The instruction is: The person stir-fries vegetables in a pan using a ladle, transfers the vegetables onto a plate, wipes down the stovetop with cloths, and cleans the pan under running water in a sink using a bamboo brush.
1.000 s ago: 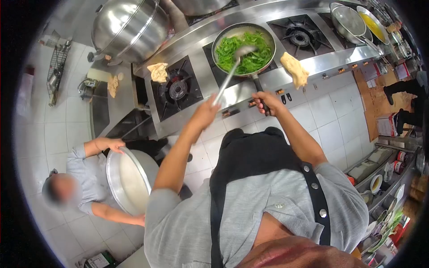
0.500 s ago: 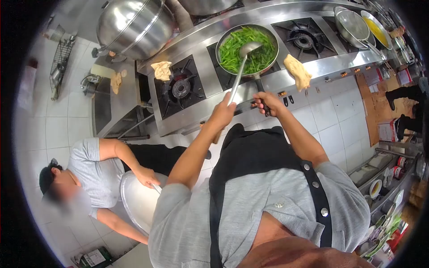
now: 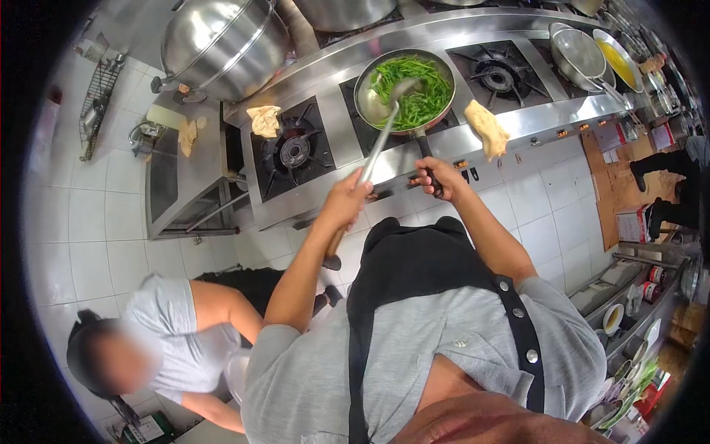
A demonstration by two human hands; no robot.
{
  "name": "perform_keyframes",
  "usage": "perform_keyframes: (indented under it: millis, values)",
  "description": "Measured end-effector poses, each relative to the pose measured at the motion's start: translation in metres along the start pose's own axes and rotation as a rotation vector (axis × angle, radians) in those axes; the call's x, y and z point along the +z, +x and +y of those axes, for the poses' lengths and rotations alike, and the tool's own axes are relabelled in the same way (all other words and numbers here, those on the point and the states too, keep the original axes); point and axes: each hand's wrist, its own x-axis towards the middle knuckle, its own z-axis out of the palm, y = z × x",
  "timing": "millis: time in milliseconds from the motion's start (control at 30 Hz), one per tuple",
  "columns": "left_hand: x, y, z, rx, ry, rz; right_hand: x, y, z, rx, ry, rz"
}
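My left hand (image 3: 345,198) is closed around the long handle of a steel ladle (image 3: 381,144). The ladle's bowl rests among chopped green vegetables (image 3: 425,103) in a frying pan (image 3: 361,80). My right hand (image 3: 441,180) grips the pan's black handle (image 3: 424,146). The pan sits over a burner on the steel stove, tilted slightly, and its left inner side shows bare metal. Most of the greens lie toward the pan's right half.
Crumpled cloths lie left (image 3: 264,120) and right (image 3: 486,129) of the pan. Other burners (image 3: 497,76) flank it. A strainer (image 3: 577,52) and a dish of yellow liquid (image 3: 620,63) stand at right. A co-worker (image 3: 177,325) bends close at my left.
The ladle and my left hand have moved down and left; the greens have shifted right, baring the pan's left side. The co-worker has leaned closer, and the white container there is now mostly hidden.
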Motion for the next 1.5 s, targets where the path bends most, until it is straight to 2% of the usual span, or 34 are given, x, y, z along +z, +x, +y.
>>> perform_keyframes:
  millis: [33, 133, 233, 333, 400, 433, 467, 533, 633, 667, 700, 767, 800, 867, 900, 967, 1067, 1133, 1167, 1267, 1333, 1400, 1467, 1500]
  values:
    - [-0.005, 0.013, 0.003, 0.039, 0.069, 0.027, -0.002, -0.002, 0.001, 0.0, -0.009, 0.001]
    - [0.012, 0.092, -0.007, 0.417, 0.364, 0.337, -0.012, -0.004, 0.005, 0.037, -0.048, 0.048]
    - [0.026, 0.093, -0.008, 0.355, 0.599, 0.215, -0.009, -0.007, 0.002, 0.002, -0.077, 0.105]
    - [-0.024, 0.051, -0.011, 0.534, 0.56, 0.077, -0.013, -0.009, 0.0, 0.019, -0.066, 0.097]
    - [-0.058, -0.04, 0.073, 0.135, 0.476, -0.052, -0.004, -0.029, -0.001, 0.006, -0.067, 0.065]
    - [-0.09, -0.057, 0.083, 0.296, 0.684, -0.078, 0.021, -0.067, -0.003, -0.028, -0.084, 0.041]
    - [-0.111, -0.099, 0.13, 0.082, 0.704, -0.19, 0.037, -0.096, 0.001, -0.061, -0.099, 0.021]
    - [-0.139, -0.153, 0.181, -0.046, 0.555, -0.251, 0.032, -0.133, 0.015, 0.088, -0.009, 0.05]
    - [-0.149, -0.163, 0.203, -0.086, 0.612, -0.339, 0.03, -0.148, 0.017, 0.201, 0.064, 0.025]
    - [-0.147, -0.157, 0.209, -0.093, 0.638, -0.376, 0.032, -0.14, 0.009, 0.165, 0.009, 0.014]
    - [-0.141, -0.134, 0.199, -0.051, 0.735, -0.406, 0.034, -0.122, -0.008, 0.128, -0.046, 0.002]
    - [-0.114, -0.077, 0.161, 0.133, 0.818, -0.396, 0.037, -0.063, -0.04, -0.064, -0.165, -0.214]
    - [-0.094, -0.059, 0.137, 0.284, 0.904, -0.214, 0.045, -0.056, -0.036, -0.101, -0.2, -0.118]
    - [-0.081, -0.023, 0.074, 0.602, 0.973, 0.018, 0.059, -0.047, -0.025, -0.19, -0.26, 0.073]
    - [-0.086, -0.027, 0.059, 0.711, 0.891, 0.082, 0.031, -0.028, -0.006, -0.234, -0.295, 0.046]
    - [-0.095, -0.054, 0.052, 0.666, 0.682, 0.118, 0.025, -0.033, -0.005, -0.16, -0.301, 0.05]
    - [-0.096, -0.119, 0.087, 0.299, 0.368, 0.062, 0.009, -0.015, -0.003, -0.083, -0.212, 0.041]
    - [-0.089, -0.128, 0.093, 0.203, 0.199, 0.108, 0.005, -0.011, -0.003, -0.086, -0.124, 0.03]
    - [-0.084, -0.12, 0.086, 0.246, 0.156, 0.102, 0.021, -0.027, -0.008, -0.104, -0.105, 0.067]
    - [-0.052, -0.071, 0.062, 0.265, 0.242, 0.141, 0.026, -0.038, -0.006, -0.106, -0.108, 0.156]
    - [-0.027, 0.013, -0.002, 0.829, 0.58, 0.368, 0.018, -0.033, 0.003, -0.115, -0.154, 0.195]
    - [0.006, 0.043, 0.006, 0.251, 0.554, 0.103, 0.022, -0.025, -0.004, -0.107, -0.198, 0.235]
    - [0.041, 0.056, -0.034, 0.276, 0.677, 0.118, 0.031, -0.027, 0.0, -0.098, -0.234, 0.261]
    - [0.037, 0.038, -0.038, 0.313, 0.629, 0.127, 0.038, -0.031, -0.006, -0.119, -0.257, 0.266]
